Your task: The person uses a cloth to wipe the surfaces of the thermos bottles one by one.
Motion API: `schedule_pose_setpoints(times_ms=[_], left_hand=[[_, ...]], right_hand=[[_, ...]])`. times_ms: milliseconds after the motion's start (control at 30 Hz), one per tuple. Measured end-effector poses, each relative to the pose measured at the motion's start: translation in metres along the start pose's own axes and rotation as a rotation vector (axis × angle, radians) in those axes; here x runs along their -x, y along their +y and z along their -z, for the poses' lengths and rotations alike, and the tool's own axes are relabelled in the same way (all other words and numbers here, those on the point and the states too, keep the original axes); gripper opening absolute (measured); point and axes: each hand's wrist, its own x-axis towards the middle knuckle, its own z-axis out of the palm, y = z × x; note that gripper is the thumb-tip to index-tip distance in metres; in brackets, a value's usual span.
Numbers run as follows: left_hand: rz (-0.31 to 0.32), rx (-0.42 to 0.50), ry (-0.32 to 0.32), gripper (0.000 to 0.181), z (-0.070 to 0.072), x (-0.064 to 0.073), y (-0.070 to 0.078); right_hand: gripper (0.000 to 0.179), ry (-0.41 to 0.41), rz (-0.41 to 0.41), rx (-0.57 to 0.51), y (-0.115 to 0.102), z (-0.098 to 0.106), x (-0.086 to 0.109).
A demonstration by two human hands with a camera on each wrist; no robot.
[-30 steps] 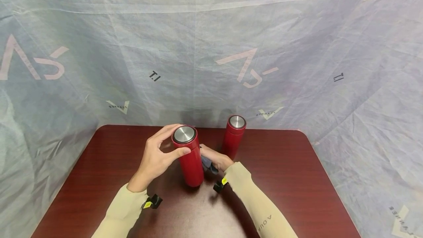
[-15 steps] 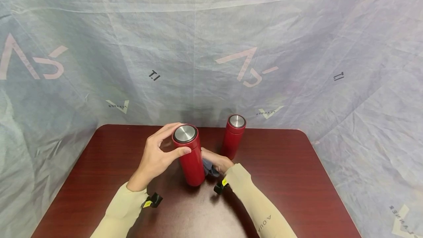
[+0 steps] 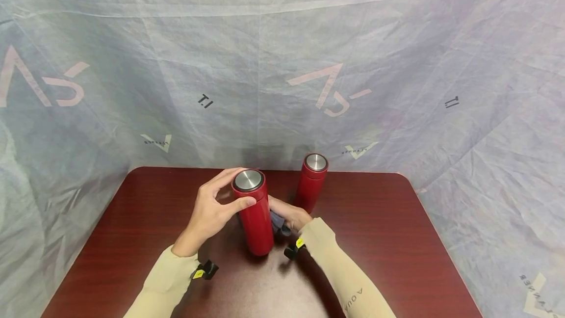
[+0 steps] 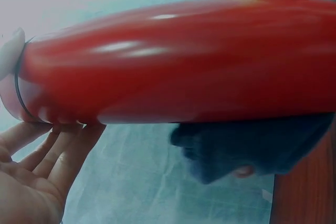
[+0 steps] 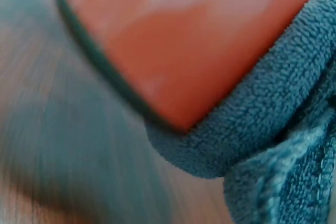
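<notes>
A tall red thermos with a silver-topped lid stands nearly upright at the middle of the head view, leaning slightly. My left hand grips it near the lid, thumb on the near side and fingers round the far side. Behind the thermos my right hand holds a grey-blue cloth against its side, low on the body. The left wrist view shows the cloth wrapped along the thermos, a fingertip poking out under it. Close up in the right wrist view, the terry cloth meets the dark base rim. Most right fingers are hidden.
A second red thermos with the same silver lid stands upright behind my right wrist. The dark red-brown table has rounded far corners. Grey-blue printed fabric hangs behind it and on both sides.
The held thermos has shifted a little toward me, and its base sits lower in the head view. A bit of cloth now shows at its left side. The second thermos stays put.
</notes>
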Motion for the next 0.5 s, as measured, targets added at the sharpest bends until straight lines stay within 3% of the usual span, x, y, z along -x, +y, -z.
schedule_pose_setpoints(times_ms=[300,500], left_hand=[[-0.012,-0.007,0.007,0.06,-0.003,0.0,-0.005],[-0.021,-0.067,0.007,0.061,-0.006,0.0,-0.009]], right_hand=[[0.076,0.004,-0.049,-0.003,-0.017,-0.005,0.004],[0.08,0.042,-0.009,0.002,-0.02,-0.002,0.006]])
